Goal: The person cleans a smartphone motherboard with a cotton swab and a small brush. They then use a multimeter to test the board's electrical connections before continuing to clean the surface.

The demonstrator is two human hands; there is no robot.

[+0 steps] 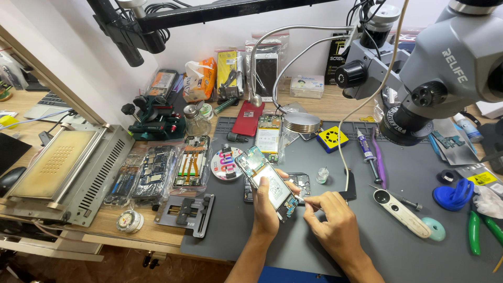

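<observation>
Left hand (266, 205) grips an opened phone (266, 181) tilted above the grey mat (408, 246); right hand (331, 222) pinches at its lower end, perhaps holding a small tool.

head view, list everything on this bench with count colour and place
opened phone: 1, teal and white inside, held above the mat
mat: 1, grey, covers the bench centre and right
microscope: 1, grey, upper right
heating plate: 1, silver and tan, left
phone boards: several, dark, in clear bags left of the mat
suction cup: 1, blue, right
pliers: 1, green handles, far right
red phone back: 1, red, back centre
tissue pack: 1, orange, back
left hand: 1, grips the opened phone
right hand: 1, fingers pinched at the phone's lower edge
</observation>
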